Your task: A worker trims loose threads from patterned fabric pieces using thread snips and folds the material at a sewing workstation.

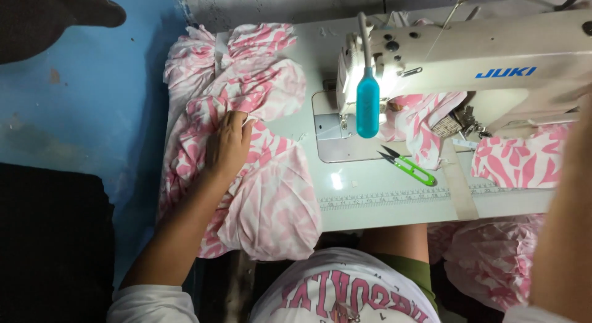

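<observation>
One sewing machine point(468, 57) stands at two o'clock, with one blue-headed lamp point(368, 101) and one green thread snips point(410, 167) near centre. Three heaps of pink-and-white cloth show: at ten o'clock point(253, 132), three o'clock point(521, 159) and five o'clock point(493, 255).

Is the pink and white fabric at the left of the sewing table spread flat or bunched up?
Bunched up: the pink and white fabric lies in rumpled folds under the left hand, spilling over the table's front edge.

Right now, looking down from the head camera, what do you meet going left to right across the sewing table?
Blue wall → left hand resting on the heaped pink-and-white fabric → teal lamp at the sewing machine head → green thread snips → more pink fabric → the right forearm at the edge.
</observation>
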